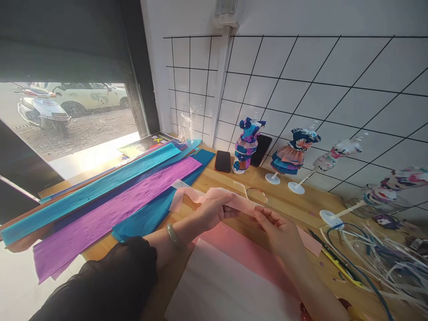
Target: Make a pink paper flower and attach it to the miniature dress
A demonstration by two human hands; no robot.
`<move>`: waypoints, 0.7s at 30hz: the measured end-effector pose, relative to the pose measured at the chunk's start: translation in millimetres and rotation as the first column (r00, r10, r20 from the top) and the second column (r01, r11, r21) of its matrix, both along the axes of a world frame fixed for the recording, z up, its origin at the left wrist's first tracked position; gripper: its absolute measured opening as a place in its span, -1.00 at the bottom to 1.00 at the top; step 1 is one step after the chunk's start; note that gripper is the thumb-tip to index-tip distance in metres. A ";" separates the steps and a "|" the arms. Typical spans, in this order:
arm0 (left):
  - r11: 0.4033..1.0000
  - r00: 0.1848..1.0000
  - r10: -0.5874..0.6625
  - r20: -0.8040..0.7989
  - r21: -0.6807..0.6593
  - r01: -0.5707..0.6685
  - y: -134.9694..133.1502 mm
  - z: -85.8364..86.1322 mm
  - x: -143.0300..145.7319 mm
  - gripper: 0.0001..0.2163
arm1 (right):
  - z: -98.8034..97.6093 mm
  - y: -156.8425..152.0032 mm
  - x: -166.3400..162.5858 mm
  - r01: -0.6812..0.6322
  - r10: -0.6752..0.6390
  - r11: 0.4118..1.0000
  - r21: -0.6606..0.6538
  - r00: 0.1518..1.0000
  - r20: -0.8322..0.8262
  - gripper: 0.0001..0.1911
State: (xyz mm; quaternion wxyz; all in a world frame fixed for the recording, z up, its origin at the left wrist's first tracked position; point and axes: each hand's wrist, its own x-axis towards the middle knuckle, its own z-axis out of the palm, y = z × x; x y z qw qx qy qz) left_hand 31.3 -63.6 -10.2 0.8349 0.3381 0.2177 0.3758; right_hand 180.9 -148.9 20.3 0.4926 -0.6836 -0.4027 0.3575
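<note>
A long strip of pale pink crepe paper [241, 204] is held between my two hands just above the table. My left hand [216, 211] pinches it near the middle, and its loose end trails left over the wood. Farther along, my right hand [276, 227] grips the strip between thumb and fingers. Beneath my hands lie a pink sheet [240, 247] and a white sheet [214, 285]. Another pink piece [310, 241] rests beside my right wrist, close to scissors or a cutter with yellow handles [341, 266].
Blue, purple and teal paper strips [133, 205] cover the left side. A phone [222, 161] lies behind my hands, near a loop of thin cord [257, 196]. Several small dressed mannequin stands [245, 145] line the gridded wall. Tangled ribbons [377, 258] fill the right.
</note>
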 end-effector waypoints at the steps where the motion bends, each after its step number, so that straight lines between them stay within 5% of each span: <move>1: 1.000 1.000 -0.021 0.016 0.023 0.021 -2.0 0.1 0.4 -0.81 | 0.8 -0.1 -0.2 0.010 -0.010 1.000 -0.004 1.000 0.017 -0.59; 12: 0.987 0.993 0.099 0.062 -0.133 -0.091 -5.3 -1.1 1.6 -0.81 | 8.9 -4.8 -4.1 0.003 -0.010 0.999 0.035 0.982 0.188 -0.70; 21: 0.978 0.996 0.076 0.055 -0.197 -0.064 -3.9 -3.5 -0.3 -0.83 | 6.7 -3.0 -1.2 0.037 -0.041 0.999 0.023 0.973 0.225 -0.74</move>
